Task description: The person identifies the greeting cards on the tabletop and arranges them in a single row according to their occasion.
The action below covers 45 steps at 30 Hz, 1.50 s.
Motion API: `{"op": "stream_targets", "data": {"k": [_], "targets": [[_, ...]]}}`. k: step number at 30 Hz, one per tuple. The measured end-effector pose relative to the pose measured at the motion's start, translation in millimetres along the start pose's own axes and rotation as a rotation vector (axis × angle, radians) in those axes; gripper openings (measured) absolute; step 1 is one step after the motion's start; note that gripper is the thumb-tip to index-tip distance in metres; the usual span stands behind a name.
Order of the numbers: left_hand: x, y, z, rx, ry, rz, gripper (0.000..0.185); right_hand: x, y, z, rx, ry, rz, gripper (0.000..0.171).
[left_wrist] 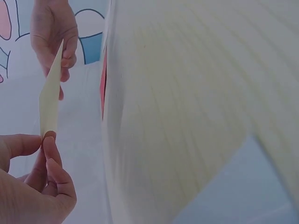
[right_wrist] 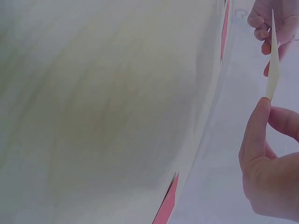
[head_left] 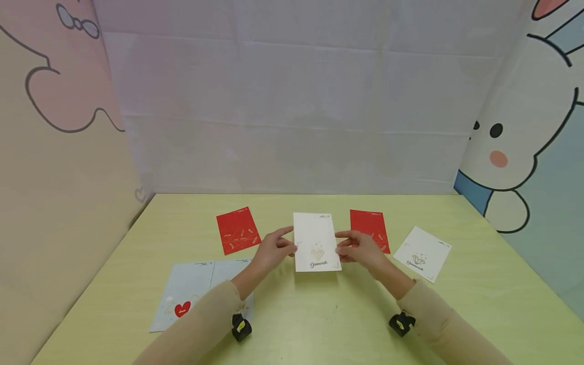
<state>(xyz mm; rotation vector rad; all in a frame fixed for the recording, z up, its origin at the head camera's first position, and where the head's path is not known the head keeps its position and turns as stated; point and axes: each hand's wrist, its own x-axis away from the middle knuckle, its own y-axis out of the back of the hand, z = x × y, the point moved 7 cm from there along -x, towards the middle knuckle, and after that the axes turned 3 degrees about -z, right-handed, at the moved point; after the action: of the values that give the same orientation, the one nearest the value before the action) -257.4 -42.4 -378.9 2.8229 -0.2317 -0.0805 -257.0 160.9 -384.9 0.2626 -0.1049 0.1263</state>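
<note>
A white card [head_left: 316, 242] with a gold emblem and the word "Diamonds" is held up above the middle of the yellow-green table [head_left: 292, 314]. My left hand [head_left: 272, 249] pinches its left edge and my right hand [head_left: 360, 249] pinches its right edge. In the left wrist view the card [left_wrist: 50, 95] shows edge-on between my left hand's fingers [left_wrist: 49, 156] below and my right hand [left_wrist: 53, 32] above. The right wrist view likewise shows the thin card [right_wrist: 273, 60], pinched by my right hand [right_wrist: 271, 154].
On the table lie a red card [head_left: 238, 230] at the left, a red card [head_left: 370, 228] partly behind my right hand, a white card [head_left: 423, 253] at the right, and a pale blue sheet [head_left: 193, 294] with a red heart at the front left.
</note>
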Motion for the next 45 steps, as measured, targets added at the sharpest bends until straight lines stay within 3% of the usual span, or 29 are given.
{"op": "stream_targets", "data": {"k": [6, 16, 24, 36, 45], "targets": [[5.4, 4.0, 3.5, -0.108, -0.061, 0.011, 0.052, 8, -5, 2, 0.013, 0.003, 0.011, 0.040], [27.7, 13.8, -6.7, -0.411, -0.220, -0.011, 0.054, 18, -15, 3, 0.037, 0.028, 0.069, 0.040], [45.2, 18.2, -6.1, -0.607, -0.262, -0.007, 0.057, 30, -27, 4, 0.052, 0.028, 0.112, 0.041], [62.9, 21.1, -3.9, -0.767, -0.320, 0.010, 0.060, 40, -41, 0, 0.119, 0.039, 0.171, 0.040], [67.8, 21.7, 0.9, -0.830, -0.343, 0.039, 0.058, 41, -49, -6, 0.143, 0.040, 0.245, 0.038]]}}
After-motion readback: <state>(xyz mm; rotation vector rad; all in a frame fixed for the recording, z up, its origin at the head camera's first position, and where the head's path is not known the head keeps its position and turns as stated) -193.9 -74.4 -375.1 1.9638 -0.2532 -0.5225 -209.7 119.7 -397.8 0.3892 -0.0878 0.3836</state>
